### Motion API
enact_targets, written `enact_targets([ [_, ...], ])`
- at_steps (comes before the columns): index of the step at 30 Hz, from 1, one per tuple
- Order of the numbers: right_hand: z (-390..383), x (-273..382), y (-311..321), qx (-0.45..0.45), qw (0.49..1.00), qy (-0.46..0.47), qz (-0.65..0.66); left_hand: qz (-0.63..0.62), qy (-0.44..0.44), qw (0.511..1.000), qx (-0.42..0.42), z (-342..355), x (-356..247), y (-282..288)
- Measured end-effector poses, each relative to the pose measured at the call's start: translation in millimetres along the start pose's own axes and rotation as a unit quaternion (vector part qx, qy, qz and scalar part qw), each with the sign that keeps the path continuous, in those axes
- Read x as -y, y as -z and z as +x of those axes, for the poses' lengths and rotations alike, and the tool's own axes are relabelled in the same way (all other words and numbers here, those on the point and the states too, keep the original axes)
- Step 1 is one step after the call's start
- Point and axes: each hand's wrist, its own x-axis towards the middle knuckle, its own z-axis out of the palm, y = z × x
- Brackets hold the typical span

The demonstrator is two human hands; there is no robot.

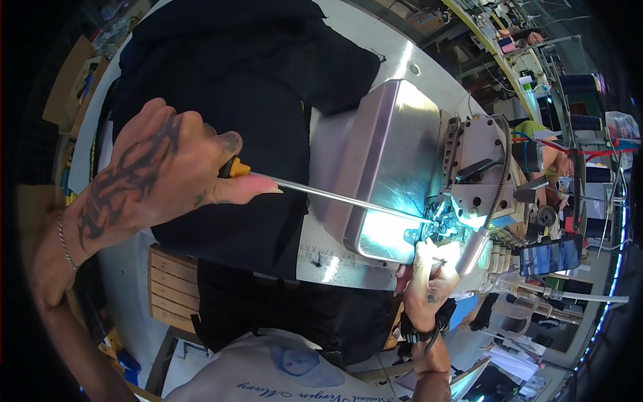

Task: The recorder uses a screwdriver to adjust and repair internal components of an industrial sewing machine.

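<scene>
L hand (157,171) is clamped on a screwdriver (321,194), far left; its tip sits in the lit needle area of the sewing machine (429,161) at right. R hand (429,271) is pinched on a small part right by the tip, can't tell what. Risk: long shaft flexes, tip slips and jabs R fingers. Black cloth (241,87) lies far side.

The tattooed left hand (157,167) was clenched, forearm raised from the lower left; the right hand (432,275) reached forward, fingers curled.
</scene>
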Motion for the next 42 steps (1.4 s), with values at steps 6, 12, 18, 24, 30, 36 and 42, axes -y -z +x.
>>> enact_targets([
  [6,2.2,5.2,7.3,0.074,0.994,0.027,-0.078,-0.029,0.004,0.999,0.046,11.2,-5.2,10.7],
  [12,3.0,6.0,6.6,0.077,0.994,0.036,-0.070,-0.169,0.010,0.955,0.243,30.8,26.8,20.0],
  [18,3.6,2.4,7.6,0.061,0.996,0.038,-0.052,-0.325,-0.066,0.895,0.298,40.4,43.4,18.0],
  [24,5.1,-1.2,10.0,0.072,0.994,0.032,-0.074,-0.381,0.033,0.849,0.365,43.9,41.6,11.5],
  [30,0.9,0.7,5.2,0.034,0.995,0.020,-0.090,-0.238,0.003,0.939,0.249,35.4,23.3,6.2],
  [36,-0.5,1.0,-0.1,0.004,0.998,-0.008,-0.057,-0.199,0.057,0.961,0.184,22.0,12.2,3.7],
  [42,-2.2,-0.9,2.4,0.022,0.999,0.014,-0.046,-0.123,-0.009,0.984,0.129,20.2,9.4,1.8],
])
